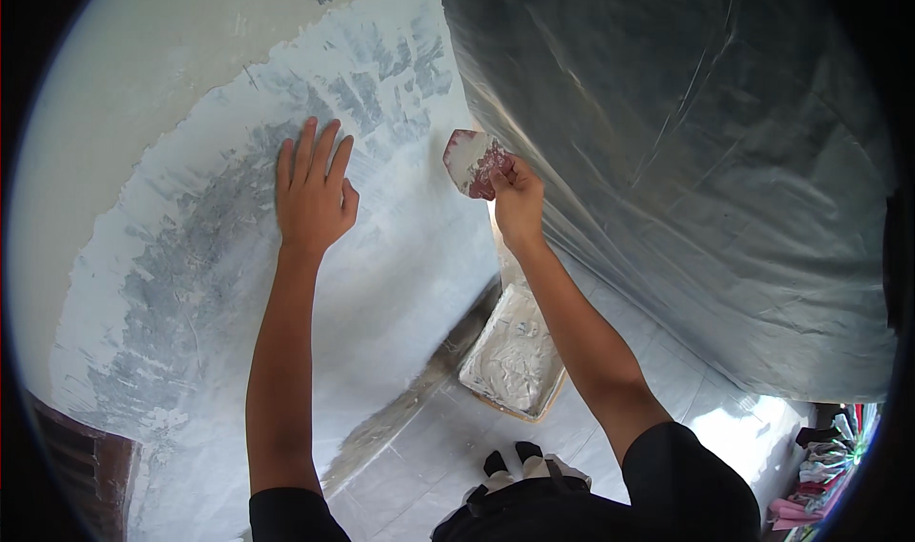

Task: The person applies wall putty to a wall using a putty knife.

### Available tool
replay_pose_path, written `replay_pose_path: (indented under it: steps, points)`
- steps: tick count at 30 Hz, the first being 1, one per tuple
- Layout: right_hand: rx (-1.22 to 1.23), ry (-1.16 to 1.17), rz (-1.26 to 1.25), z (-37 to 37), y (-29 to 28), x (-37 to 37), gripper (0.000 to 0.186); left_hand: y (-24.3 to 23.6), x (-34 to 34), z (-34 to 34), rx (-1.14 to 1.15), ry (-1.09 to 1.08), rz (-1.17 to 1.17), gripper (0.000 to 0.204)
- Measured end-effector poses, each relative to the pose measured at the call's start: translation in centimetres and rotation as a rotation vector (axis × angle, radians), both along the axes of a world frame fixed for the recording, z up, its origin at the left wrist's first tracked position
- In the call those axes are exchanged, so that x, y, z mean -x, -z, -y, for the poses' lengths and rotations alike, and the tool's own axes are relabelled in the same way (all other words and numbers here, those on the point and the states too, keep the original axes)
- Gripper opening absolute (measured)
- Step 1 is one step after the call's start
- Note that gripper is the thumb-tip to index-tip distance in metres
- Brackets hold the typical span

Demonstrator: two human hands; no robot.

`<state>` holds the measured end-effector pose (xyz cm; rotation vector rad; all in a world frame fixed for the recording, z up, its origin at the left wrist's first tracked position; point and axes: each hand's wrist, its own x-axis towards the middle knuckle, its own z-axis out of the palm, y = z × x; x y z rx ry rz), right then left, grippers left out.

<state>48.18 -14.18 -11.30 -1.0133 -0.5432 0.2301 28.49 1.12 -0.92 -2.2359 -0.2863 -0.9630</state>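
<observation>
My left hand (315,194) lies flat against the wall (381,246), fingers stretched upward and holding nothing. The wall bears a wide patch of white and grey plaster, rough and streaked in places, with bare cream paint above it. My right hand (519,194) pinches a dark red scraper (474,164) whose face is partly smeared with white paste. The scraper is at the wall's right edge; whether it touches the surface I cannot tell. Below my right forearm, a shallow tray (515,351) of white paste rests near the foot of the wall.
A grey plastic sheet (686,161) hangs along the right side, close to my right arm. Pale tiles (410,466) cover the floor under me. Dark brown wood (105,475) stands at the lower left. Colourful cloths (820,475) hang at the lower right.
</observation>
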Motion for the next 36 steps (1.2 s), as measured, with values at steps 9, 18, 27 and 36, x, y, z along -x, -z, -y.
replay_pose_path:
  steps: [9,18,27,36]
  points:
    - [0.312,-0.156,-0.244,9.7,14.1,1.9,0.023,23.3,1.7,9.1,0.757,0.175,-0.156,0.039]
    - [0.802,-0.13,-0.253,20.2,32.0,5.6,0.02,40.2,7.2,22.4,1.339,0.029,-0.439,0.021]
    - [1.177,0.027,-0.098,26.0,41.2,8.8,0.017,46.2,10.9,27.8,1.539,-0.019,-0.523,0.022]
    - [1.203,-0.04,0.17,20.0,40.2,8.2,0.018,47.0,10.6,27.8,1.548,-0.034,-0.443,0.025]
